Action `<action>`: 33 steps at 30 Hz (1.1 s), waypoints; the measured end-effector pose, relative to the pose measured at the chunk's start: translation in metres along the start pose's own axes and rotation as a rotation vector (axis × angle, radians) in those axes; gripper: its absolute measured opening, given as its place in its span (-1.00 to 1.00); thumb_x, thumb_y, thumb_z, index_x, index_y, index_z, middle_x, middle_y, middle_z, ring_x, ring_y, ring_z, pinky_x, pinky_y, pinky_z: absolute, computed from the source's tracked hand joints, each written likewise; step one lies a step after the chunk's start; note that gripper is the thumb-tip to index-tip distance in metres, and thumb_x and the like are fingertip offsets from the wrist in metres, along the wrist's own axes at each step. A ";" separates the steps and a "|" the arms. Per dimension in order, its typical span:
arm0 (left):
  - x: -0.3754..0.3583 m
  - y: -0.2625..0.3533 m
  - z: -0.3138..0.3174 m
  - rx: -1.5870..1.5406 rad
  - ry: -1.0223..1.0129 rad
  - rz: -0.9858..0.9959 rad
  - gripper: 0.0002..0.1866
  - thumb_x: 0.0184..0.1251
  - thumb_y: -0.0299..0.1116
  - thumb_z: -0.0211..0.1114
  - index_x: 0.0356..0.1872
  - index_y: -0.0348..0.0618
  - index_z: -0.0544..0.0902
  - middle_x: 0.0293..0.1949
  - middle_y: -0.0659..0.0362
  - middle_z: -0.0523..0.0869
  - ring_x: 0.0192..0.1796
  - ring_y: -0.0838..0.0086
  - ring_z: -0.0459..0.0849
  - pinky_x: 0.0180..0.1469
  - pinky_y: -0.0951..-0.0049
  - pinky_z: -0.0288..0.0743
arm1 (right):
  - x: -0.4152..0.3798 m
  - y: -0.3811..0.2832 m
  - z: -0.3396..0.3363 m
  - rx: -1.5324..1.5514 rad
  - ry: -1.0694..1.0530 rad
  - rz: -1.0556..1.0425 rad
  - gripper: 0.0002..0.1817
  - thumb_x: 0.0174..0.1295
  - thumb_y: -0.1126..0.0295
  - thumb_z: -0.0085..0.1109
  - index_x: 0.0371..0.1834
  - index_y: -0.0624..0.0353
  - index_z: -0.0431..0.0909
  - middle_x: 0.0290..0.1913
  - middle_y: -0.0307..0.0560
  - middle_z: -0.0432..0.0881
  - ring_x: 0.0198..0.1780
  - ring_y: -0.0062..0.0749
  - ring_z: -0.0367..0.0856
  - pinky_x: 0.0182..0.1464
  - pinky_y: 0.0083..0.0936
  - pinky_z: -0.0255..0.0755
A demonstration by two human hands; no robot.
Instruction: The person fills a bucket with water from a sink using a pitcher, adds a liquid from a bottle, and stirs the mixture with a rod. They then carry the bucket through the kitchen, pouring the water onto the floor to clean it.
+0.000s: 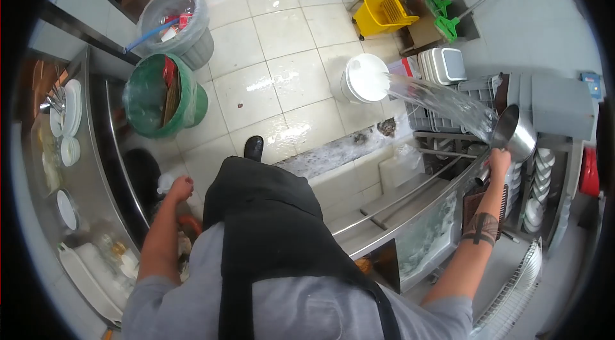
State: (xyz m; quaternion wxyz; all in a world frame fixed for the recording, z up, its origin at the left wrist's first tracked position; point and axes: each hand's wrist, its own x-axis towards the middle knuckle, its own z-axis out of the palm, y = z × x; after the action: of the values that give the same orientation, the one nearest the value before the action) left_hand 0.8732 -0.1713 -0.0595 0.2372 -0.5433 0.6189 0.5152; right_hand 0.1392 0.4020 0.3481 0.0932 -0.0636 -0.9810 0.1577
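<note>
- Right hand (500, 159) gripping metal pot (516, 135) by its handle; firm wrist should keep the tilt steady.
- Left hand (181, 189) half-curled, can't tell if fully closed; well apart from pot.
- Pot tipped near grey crates (482, 89); water (448, 100) arcs toward white bucket (367, 77), landing spot unclear. Lower, slower tilt should cut splash.
- Floor (287, 137) looks wet: careful footing.

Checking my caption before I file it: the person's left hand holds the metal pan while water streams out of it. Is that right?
Not quite: in the head view, it is the person's right hand that holds the metal pan while water streams out of it.
</note>
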 end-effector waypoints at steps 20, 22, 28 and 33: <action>-0.065 0.138 -0.010 0.563 0.018 0.203 -0.69 0.17 -0.43 0.25 -0.07 -0.34 0.69 -0.25 -0.06 0.77 -0.31 0.25 0.78 -0.18 0.29 0.63 | -0.287 0.467 0.146 0.685 -0.412 1.093 -0.77 0.29 0.46 0.00 -0.56 0.14 0.46 -0.63 -0.14 0.47 -0.62 -0.25 0.47 -0.49 -0.22 0.47; -0.036 0.137 -0.014 0.570 0.012 0.258 -0.72 0.18 -0.43 0.25 -0.12 -0.35 0.69 -0.26 -0.05 0.77 -0.31 0.26 0.78 -0.20 0.30 0.63 | -0.282 0.471 0.172 1.232 -0.431 1.136 -0.68 0.31 0.30 0.05 -0.63 0.05 0.36 -0.60 -0.20 0.42 -0.65 -0.37 0.36 -0.58 -0.39 0.41; -0.042 0.210 0.008 0.486 -0.014 0.396 -0.76 0.22 -0.47 0.24 -0.11 -0.32 0.64 -0.33 0.01 0.75 -0.36 0.34 0.74 -0.28 0.33 0.59 | -0.288 0.413 0.133 2.024 0.060 0.937 -0.76 0.33 0.49 -0.05 -0.55 0.08 0.33 -0.59 -0.29 0.39 -0.63 -0.59 0.35 -0.58 -0.66 0.36; -0.018 0.205 0.009 0.464 -0.068 0.429 -0.76 0.23 -0.47 0.23 -0.09 -0.30 0.65 -0.32 0.02 0.75 -0.36 0.34 0.73 -0.27 0.33 0.58 | -0.248 0.358 0.045 2.111 -0.075 0.688 -0.77 0.36 0.47 -0.07 -0.51 0.10 0.35 -0.57 -0.34 0.36 -0.61 -0.66 0.32 -0.59 -0.63 0.26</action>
State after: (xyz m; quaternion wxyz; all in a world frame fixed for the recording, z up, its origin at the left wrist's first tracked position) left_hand 0.6876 -0.1800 0.0306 0.2612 -0.3141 0.8122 0.4165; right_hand 0.4065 0.6875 0.1511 0.0219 -0.2164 -0.2862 0.9332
